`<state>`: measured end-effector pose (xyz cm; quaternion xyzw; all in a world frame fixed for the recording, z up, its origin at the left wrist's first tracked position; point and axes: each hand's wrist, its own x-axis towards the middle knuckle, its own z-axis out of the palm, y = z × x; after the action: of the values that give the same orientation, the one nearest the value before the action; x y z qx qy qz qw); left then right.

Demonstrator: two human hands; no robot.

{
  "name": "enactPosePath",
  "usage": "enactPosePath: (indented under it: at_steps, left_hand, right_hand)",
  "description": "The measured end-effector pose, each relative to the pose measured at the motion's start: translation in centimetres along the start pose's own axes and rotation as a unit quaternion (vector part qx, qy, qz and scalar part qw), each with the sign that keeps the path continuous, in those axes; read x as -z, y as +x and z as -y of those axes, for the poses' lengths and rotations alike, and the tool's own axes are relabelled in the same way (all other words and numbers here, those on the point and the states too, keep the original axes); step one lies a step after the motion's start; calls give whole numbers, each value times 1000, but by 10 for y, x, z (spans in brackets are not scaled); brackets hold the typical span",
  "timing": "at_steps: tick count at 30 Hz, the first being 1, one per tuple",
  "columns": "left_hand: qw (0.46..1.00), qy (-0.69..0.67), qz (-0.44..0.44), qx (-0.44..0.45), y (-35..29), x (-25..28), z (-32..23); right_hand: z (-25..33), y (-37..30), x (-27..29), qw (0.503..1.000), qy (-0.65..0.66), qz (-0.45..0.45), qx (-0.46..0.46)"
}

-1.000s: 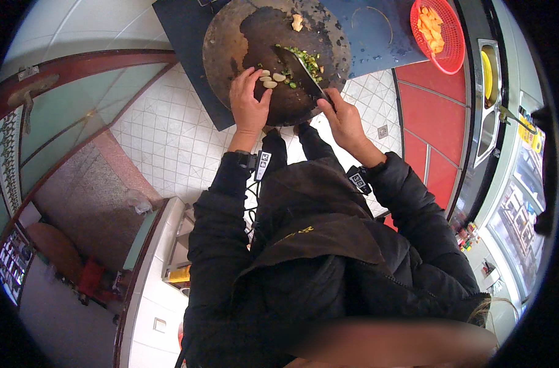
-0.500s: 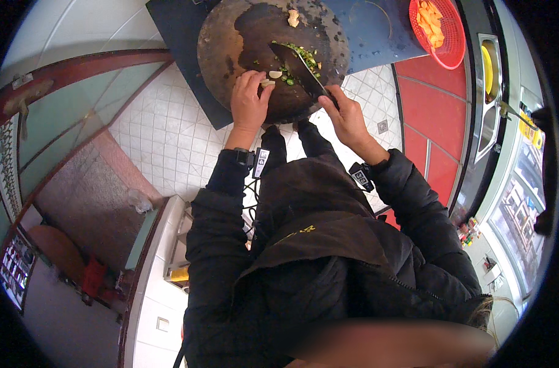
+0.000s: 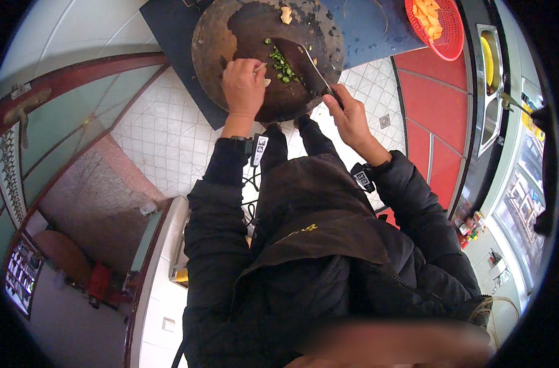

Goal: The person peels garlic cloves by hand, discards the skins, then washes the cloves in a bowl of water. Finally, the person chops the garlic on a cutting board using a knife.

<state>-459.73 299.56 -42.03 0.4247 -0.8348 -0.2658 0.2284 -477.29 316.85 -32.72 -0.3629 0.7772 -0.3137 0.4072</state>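
Observation:
My right hand (image 3: 353, 118) grips the black handle of a cleaver (image 3: 302, 67), whose broad dark blade is over the right part of a round wooden chopping board (image 3: 215, 67). To the left of the blade lies a small heap of chopped green chilli (image 3: 283, 66). My left hand (image 3: 242, 89) is on the board left of the heap, its fingers bent together around pale garlic cloves (image 3: 267, 82) that show at the fingertips. A knob of ginger (image 3: 286, 15) sits near the board's far side.
A red plastic basket (image 3: 449, 46) of orange slices (image 3: 428, 17) stands at the far right on the blue-grey tabletop (image 3: 368, 40) under the board. White floor tiles (image 3: 163, 132) and red panels (image 3: 436, 89) lie below the table's near edge.
The cleaver has swung to the right, away from the chilli heap, uncovering more of it. My left hand has moved slightly left and gathered the garlic under its fingers.

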Motion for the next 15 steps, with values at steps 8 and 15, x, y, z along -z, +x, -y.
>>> enactPosePath:
  at_steps: [8, 15]
  left_hand:
    - [998, -18, 57, 16, -15, 19, 8]
    - [998, 23, 58, -24, -27, 13, 4]
  right_hand:
    - [-5, 2, -14, 996, -82, 41, 23]
    - [-4, 3, -28, 992, -116, 33, 44]
